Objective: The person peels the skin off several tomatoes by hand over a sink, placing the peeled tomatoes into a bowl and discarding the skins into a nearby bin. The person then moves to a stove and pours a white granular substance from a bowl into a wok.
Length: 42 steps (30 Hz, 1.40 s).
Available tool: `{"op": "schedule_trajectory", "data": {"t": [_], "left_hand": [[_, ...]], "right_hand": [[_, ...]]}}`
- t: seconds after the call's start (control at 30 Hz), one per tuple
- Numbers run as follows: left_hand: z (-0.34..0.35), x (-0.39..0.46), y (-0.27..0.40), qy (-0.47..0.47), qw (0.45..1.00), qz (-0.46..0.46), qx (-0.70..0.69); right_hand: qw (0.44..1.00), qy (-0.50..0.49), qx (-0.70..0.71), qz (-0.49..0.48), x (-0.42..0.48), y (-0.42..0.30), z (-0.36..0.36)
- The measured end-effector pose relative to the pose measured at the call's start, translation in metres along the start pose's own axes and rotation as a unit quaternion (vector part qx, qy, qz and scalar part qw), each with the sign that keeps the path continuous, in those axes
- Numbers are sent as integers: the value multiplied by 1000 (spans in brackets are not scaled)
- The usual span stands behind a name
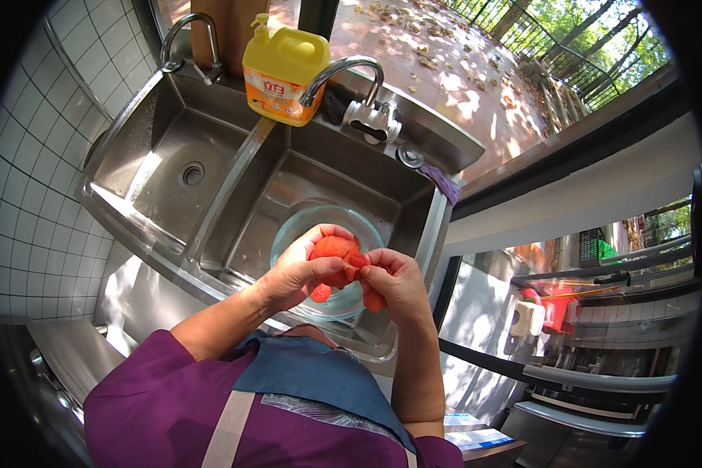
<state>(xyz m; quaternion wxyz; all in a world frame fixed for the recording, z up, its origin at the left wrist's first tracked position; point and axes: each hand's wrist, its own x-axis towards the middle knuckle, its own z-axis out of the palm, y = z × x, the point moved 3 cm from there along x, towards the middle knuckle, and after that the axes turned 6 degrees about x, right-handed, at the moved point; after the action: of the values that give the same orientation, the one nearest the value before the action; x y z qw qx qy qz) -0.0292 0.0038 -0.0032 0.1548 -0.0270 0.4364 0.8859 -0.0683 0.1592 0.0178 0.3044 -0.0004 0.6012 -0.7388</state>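
My left hand (pixel 292 272) holds a red tomato (pixel 331 248) with its thumb across the front. Beside it, my right hand (pixel 399 279) pinches a loose flap of tomato skin (pixel 358 260) at the tomato's right side. Another limp red piece (pixel 375 299) hangs below the right fingers. Both hands are above a clear bowl (pixel 276 235) standing in the right basin of a steel sink. Inside the bowl, a smaller red piece (pixel 320 293) shows under my left hand; the hands hide much of the bowl.
A steel divider (pixel 225 190) separates the right basin from the left basin (pixel 207 140). Behind them stand a yellow detergent jug (pixel 289 70) and two curved faucets (pixel 351 63). A drain strainer (pixel 410 155) and a purple cloth (pixel 441 182) lie on the right rim.
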Motion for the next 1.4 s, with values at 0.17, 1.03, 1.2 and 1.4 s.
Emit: {"op": "schedule_trajectory", "data": {"t": [0.17,1.03,1.2,1.4], "left_hand": [[7,-1,-2,36,999,4,21],[-2,19,-23,-136,931,-3,-338],[-1,19,-27,-106,931,-22,-350],[-5,23,-19,-135,940,55,-309]], "right_hand": [[1000,-9,8,19,-2,4,-1],[934,-64,319,-146,-2,9,10],[955,1,275,-107,6,9,10],[965,7,248,-90,6,11,5]]}}
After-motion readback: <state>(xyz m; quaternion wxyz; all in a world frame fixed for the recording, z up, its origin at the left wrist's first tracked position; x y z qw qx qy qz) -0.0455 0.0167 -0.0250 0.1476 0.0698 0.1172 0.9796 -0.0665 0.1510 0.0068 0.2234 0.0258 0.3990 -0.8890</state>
